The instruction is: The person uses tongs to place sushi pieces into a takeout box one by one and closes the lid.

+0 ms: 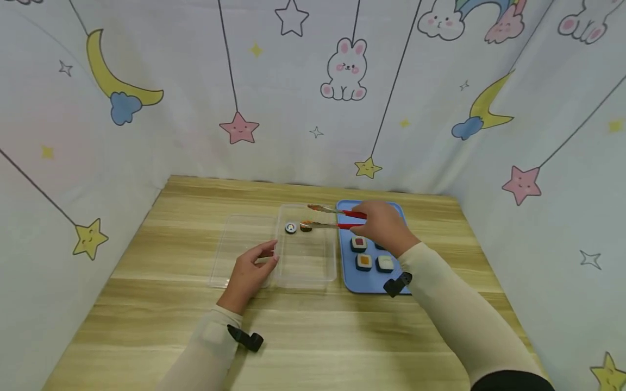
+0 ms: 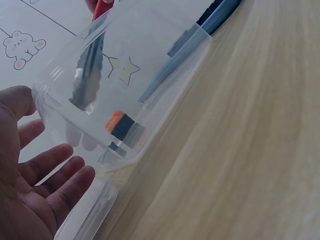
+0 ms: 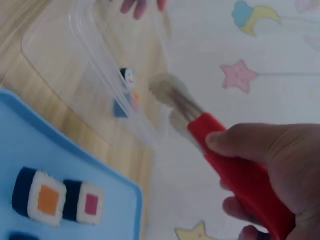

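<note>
Surface: the wood-patterned surface (image 1: 303, 336) carries everything here.
Left hand: the left hand (image 1: 248, 277) is at 8 o'clock from the box; its fingers are relaxed, nearly straight, and touch the wall.
Clear lid: the clear lid (image 1: 232, 239) lies flat at 9 o'clock from the box.
Clear box: the clear box (image 1: 305, 266) contains one round sushi piece (image 1: 290, 227) and, at its 3 o'clock, one orange-topped piece (image 2: 120, 125).
Blue tray: the blue tray (image 1: 359, 281) stands at 3 o'clock, with square sushi pieces (image 1: 363, 263), partly hidden by the right arm.
Right hand: the right hand (image 1: 383, 225) is curled firmly round red-handled tongs (image 3: 240, 182); their tips are apart, above the orange-topped piece.
Backdrop: a white cloth (image 1: 293, 152) with printed stars hangs at 12 o'clock.
</note>
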The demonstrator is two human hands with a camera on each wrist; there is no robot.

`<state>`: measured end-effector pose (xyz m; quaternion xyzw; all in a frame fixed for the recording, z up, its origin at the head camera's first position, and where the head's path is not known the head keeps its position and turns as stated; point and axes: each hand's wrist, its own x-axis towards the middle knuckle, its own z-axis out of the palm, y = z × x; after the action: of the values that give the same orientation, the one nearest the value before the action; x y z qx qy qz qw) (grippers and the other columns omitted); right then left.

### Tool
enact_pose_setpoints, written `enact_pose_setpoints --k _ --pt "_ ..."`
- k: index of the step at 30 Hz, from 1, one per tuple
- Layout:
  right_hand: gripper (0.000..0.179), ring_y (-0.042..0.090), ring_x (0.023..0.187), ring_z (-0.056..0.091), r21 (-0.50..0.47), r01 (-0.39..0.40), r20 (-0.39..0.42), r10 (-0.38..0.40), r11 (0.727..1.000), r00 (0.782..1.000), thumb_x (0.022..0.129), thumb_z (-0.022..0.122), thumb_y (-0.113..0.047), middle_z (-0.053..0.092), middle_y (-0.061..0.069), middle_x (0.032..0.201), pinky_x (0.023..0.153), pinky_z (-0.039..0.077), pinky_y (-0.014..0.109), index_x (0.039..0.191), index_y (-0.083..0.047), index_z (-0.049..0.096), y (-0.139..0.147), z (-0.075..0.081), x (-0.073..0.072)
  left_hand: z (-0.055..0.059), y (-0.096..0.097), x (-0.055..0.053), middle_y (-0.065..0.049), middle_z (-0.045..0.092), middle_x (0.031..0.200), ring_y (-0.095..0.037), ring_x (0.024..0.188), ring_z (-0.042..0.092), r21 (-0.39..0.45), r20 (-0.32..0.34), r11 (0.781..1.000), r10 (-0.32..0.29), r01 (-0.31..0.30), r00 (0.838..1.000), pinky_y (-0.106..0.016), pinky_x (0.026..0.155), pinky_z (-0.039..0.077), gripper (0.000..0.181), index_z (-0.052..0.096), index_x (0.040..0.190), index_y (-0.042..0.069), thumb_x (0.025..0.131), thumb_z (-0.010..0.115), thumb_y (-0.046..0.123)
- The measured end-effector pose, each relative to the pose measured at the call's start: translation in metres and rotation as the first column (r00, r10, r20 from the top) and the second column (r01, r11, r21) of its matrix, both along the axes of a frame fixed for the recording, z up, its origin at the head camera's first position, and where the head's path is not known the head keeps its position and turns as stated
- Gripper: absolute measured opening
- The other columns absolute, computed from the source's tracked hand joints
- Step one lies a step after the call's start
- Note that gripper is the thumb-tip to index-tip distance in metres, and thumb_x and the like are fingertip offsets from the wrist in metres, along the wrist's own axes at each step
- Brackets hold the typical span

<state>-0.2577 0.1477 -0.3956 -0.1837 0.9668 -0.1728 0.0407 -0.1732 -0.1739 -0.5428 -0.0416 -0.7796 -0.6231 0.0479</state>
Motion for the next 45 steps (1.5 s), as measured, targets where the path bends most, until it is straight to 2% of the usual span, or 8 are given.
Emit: enact_pose_setpoints --k 5,8,11,16,24,29,34,45 --pt "0.050 0.026 0.097 0.062 -0.067 0.060 -0.085 -0.066 0.996 0.994 0.091 0.083 -0.033 0.069 0.006 0.119 0.080 0.058 0.044 0.135 -0.015 0.070 0.037 0.006 0.005 0.000 -0.001 0.000 -0.016 0.065 0.139 -0.029 0.122 0.064 -0.017 -0.002 1.000 0.009 -0.009 1.000 -0.035 0.094 0.058 0.043 0.065 0.140 0.005 0.098 0.072 0.012" --pt "0.051 0.029 0.095 0.062 -0.100 0.111 -0.142 -0.124 0.989 0.982 0.090 0.083 -0.032 0.069 0.009 0.117 0.079 0.058 0.046 0.134 -0.011 0.070 0.064 0.004 0.010 0.000 -0.003 0.000 -0.015 0.065 0.138 -0.028 0.121 0.064 -0.036 -0.005 0.999 0.010 -0.010 1.000 -0.036 0.094 0.058 0.043 0.065 0.141 0.006 0.099 0.072 0.015" --pt "0.049 0.031 0.093 0.061 -0.118 0.154 -0.157 -0.172 0.981 0.973 0.089 0.084 -0.029 0.070 0.012 0.113 0.078 0.058 0.048 0.131 -0.007 0.071 0.091 -0.003 0.015 0.001 -0.003 -0.001 -0.015 0.065 0.138 -0.028 0.121 0.064 -0.045 -0.007 0.999 0.013 -0.013 1.000 -0.036 0.095 0.058 0.044 0.065 0.141 0.006 0.099 0.072 0.016" --pt "0.046 0.032 0.087 0.061 -0.108 0.214 -0.132 -0.228 0.971 0.965 0.088 0.085 -0.027 0.070 0.014 0.105 0.071 0.056 0.045 0.125 -0.004 0.073 0.130 -0.023 0.032 0.001 -0.002 -0.002 -0.016 0.066 0.138 -0.029 0.121 0.064 -0.048 -0.008 0.999 0.019 -0.020 1.000 -0.040 0.095 0.058 0.043 0.065 0.140 0.006 0.099 0.072 0.014" --pt "0.050 0.031 0.086 0.064 -0.100 0.279 -0.052 -0.285 0.955 0.957 0.088 0.086 -0.028 0.072 0.021 0.108 0.067 0.053 0.036 0.126 0.001 0.072 0.181 -0.046 0.064 -0.001 -0.001 -0.003 -0.015 0.067 0.135 -0.027 0.119 0.065 -0.038 -0.014 0.999 0.019 -0.019 1.000 -0.033 0.093 0.058 0.043 0.066 0.140 0.008 0.098 0.074 0.017" --pt "0.050 0.029 0.082 0.063 -0.104 0.268 -0.047 -0.274 0.958 0.961 0.086 0.087 -0.025 0.073 0.022 0.106 0.063 0.051 0.034 0.125 0.002 0.073 0.192 -0.053 0.073 0.001 -0.001 -0.002 -0.016 0.067 0.135 -0.029 0.119 0.066 -0.034 -0.024 0.999 0.025 -0.026 0.999 -0.036 0.094 0.058 0.044 0.065 0.141 0.006 0.099 0.073 0.016" --pt "0.048 0.029 0.083 0.063 -0.101 0.269 -0.045 -0.274 0.958 0.961 0.085 0.088 -0.025 0.073 0.021 0.106 0.065 0.052 0.034 0.123 0.002 0.074 0.191 -0.060 0.071 0.003 -0.001 -0.002 -0.017 0.067 0.136 -0.030 0.120 0.065 -0.011 -0.018 1.000 0.022 -0.022 1.000 -0.046 0.096 0.057 0.043 0.066 0.140 0.007 0.098 0.074 0.015" --pt "0.044 0.031 0.085 0.065 -0.093 0.261 -0.058 -0.267 0.961 0.962 0.086 0.088 -0.023 0.074 0.018 0.104 0.071 0.055 0.042 0.121 0.001 0.076 0.194 -0.070 0.072 -0.005 0.001 -0.001 -0.016 0.067 0.136 -0.028 0.120 0.065 -0.046 -0.009 0.999 0.017 -0.017 1.000 -0.030 0.093 0.058 0.043 0.066 0.140 0.006 0.099 0.072 0.017"
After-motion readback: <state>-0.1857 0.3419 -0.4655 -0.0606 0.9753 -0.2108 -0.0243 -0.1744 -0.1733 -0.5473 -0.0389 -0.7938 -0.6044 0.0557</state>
